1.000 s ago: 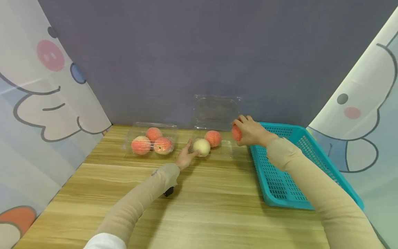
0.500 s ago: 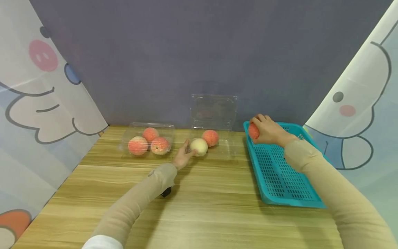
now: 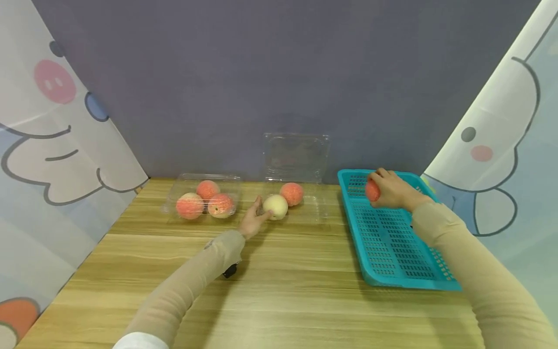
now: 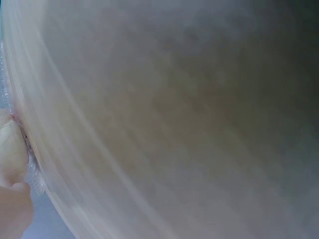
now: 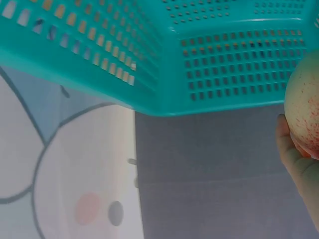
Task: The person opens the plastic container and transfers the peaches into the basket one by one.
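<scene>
My right hand grips a red peach above the far left part of the turquoise basket. That peach shows pale with red specks in the right wrist view. With thumb and fingers, my left hand holds a pale peach at the left side of an open clear plastic clamshell box. A red peach sits just behind the pale one in that box. Sleeve cloth covers most of the left wrist view; only part of the pale peach and the thumb show.
Left of my left hand, another clear clamshell box with its lid down holds 3 peaches. The raised lid of the open box stands against the grey back wall. Everything rests on a wooden table.
My right hand has carried its red peach rightward from beside the open box to over the basket. The left hand stays at the pale peach. The head view has shifted slightly.
</scene>
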`<state>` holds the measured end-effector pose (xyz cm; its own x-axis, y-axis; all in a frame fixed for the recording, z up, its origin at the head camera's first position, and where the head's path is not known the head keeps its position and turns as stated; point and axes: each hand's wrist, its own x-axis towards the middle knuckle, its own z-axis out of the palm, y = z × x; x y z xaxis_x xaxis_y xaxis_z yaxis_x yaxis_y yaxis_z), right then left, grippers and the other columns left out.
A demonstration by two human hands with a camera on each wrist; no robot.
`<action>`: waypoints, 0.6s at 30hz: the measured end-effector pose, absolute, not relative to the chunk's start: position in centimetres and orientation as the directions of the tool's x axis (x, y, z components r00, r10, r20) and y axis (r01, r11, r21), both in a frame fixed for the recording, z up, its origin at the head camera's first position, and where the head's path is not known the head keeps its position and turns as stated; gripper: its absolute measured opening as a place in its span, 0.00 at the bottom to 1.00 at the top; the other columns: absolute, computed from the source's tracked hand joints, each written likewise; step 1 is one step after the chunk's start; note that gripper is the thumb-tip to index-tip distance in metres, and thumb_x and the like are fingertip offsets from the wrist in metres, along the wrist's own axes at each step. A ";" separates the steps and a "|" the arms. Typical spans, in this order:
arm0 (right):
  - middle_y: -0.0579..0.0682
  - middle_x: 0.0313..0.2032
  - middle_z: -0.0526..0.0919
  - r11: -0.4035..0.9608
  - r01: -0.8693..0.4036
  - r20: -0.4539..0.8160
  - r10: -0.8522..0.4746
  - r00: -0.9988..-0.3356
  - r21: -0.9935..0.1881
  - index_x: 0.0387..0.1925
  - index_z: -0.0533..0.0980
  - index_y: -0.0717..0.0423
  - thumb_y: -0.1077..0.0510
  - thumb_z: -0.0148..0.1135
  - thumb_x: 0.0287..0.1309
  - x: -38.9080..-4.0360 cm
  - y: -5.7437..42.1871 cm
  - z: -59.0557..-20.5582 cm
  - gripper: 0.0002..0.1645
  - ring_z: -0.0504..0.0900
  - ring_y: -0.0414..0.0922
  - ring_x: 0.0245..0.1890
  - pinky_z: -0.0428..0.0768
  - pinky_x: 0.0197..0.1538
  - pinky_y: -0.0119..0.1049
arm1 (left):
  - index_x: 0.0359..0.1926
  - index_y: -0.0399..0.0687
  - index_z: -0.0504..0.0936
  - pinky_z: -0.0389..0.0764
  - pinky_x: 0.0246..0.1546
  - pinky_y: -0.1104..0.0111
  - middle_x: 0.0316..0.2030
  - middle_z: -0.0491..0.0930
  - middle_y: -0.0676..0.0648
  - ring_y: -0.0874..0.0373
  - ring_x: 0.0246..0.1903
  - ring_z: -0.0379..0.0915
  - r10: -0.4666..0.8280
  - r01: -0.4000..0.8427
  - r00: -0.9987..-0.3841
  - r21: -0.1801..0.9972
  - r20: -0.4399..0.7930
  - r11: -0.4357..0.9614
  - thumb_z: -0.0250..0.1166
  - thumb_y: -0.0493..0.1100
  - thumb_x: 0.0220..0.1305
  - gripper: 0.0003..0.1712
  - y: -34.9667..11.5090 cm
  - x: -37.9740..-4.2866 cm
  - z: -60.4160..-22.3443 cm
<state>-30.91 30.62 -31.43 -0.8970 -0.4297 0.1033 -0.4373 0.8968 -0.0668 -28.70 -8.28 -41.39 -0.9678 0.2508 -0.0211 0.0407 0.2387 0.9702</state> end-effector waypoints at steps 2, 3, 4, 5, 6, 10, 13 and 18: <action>0.61 0.46 0.69 0.896 -0.438 0.104 -0.430 -0.897 -0.071 0.51 0.68 0.62 0.56 0.70 0.35 -30.8 31.2 -31.7 0.37 0.68 0.56 0.40 0.74 0.33 0.45 | 0.69 0.31 0.36 0.50 0.66 0.50 0.69 0.39 0.32 0.38 0.68 0.40 0.249 0.051 -0.968 0.971 -0.009 0.233 0.54 0.40 0.66 0.43 -8.3 -28.5 -41.2; 0.61 0.46 0.69 0.896 -0.439 0.105 -0.431 -0.896 -0.070 0.50 0.68 0.62 0.56 0.70 0.35 -30.8 31.4 -31.9 0.37 0.68 0.57 0.39 0.74 0.33 0.45 | 0.69 0.30 0.36 0.50 0.67 0.50 0.69 0.39 0.31 0.38 0.68 0.40 0.249 0.056 -0.969 0.972 -0.003 0.230 0.54 0.39 0.66 0.43 -8.3 -28.5 -41.2; 0.61 0.46 0.69 0.895 -0.442 0.106 -0.435 -0.894 -0.064 0.50 0.68 0.63 0.56 0.70 0.34 -30.8 31.7 -32.1 0.37 0.68 0.57 0.39 0.74 0.33 0.45 | 0.69 0.29 0.36 0.49 0.67 0.51 0.69 0.39 0.31 0.38 0.68 0.39 0.246 0.058 -0.969 0.973 0.001 0.223 0.55 0.39 0.66 0.43 -8.3 -28.6 -41.3; 0.62 0.45 0.69 0.894 -0.445 0.106 -0.438 -0.893 -0.054 0.49 0.68 0.63 0.56 0.70 0.34 -30.9 32.0 -32.3 0.36 0.68 0.57 0.38 0.73 0.33 0.45 | 0.68 0.29 0.36 0.49 0.67 0.50 0.69 0.38 0.31 0.38 0.68 0.39 0.246 0.070 -0.969 0.972 0.013 0.225 0.55 0.39 0.66 0.43 -8.4 -28.8 -41.7; 0.62 0.45 0.69 0.894 -0.445 0.105 -0.439 -0.892 -0.046 0.49 0.69 0.63 0.56 0.70 0.34 -30.9 32.2 -32.4 0.36 0.69 0.57 0.37 0.73 0.33 0.45 | 0.68 0.29 0.36 0.47 0.67 0.51 0.69 0.38 0.31 0.38 0.68 0.38 0.246 0.076 -0.969 0.971 0.019 0.225 0.55 0.40 0.66 0.44 -8.5 -29.1 -42.1; 0.61 0.43 0.69 0.895 -0.447 0.105 -0.443 -0.890 -0.013 0.48 0.69 0.64 0.56 0.70 0.32 -31.1 33.3 -33.1 0.36 0.70 0.58 0.36 0.73 0.32 0.45 | 0.69 0.32 0.36 0.46 0.68 0.54 0.70 0.38 0.34 0.42 0.69 0.37 0.235 0.084 -0.972 0.968 0.028 0.235 0.56 0.42 0.65 0.45 -8.6 -30.1 -43.6; 0.61 0.42 0.69 0.897 -0.441 0.103 -0.438 -0.893 -0.008 0.47 0.70 0.63 0.56 0.71 0.29 -31.2 33.9 -33.6 0.37 0.70 0.59 0.37 0.74 0.32 0.45 | 0.70 0.34 0.37 0.46 0.69 0.57 0.70 0.39 0.36 0.45 0.70 0.38 0.222 0.075 -0.975 0.968 0.021 0.240 0.56 0.42 0.65 0.45 -8.5 -30.4 -44.1; 0.60 0.41 0.69 0.895 -0.446 0.092 -0.443 -0.892 -0.017 0.46 0.70 0.63 0.58 0.71 0.27 -31.4 34.5 -34.6 0.36 0.70 0.57 0.36 0.73 0.31 0.43 | 0.70 0.36 0.36 0.46 0.69 0.59 0.71 0.39 0.38 0.48 0.70 0.38 0.212 0.056 -0.977 0.964 -0.001 0.260 0.56 0.44 0.65 0.45 -8.4 -30.4 -44.1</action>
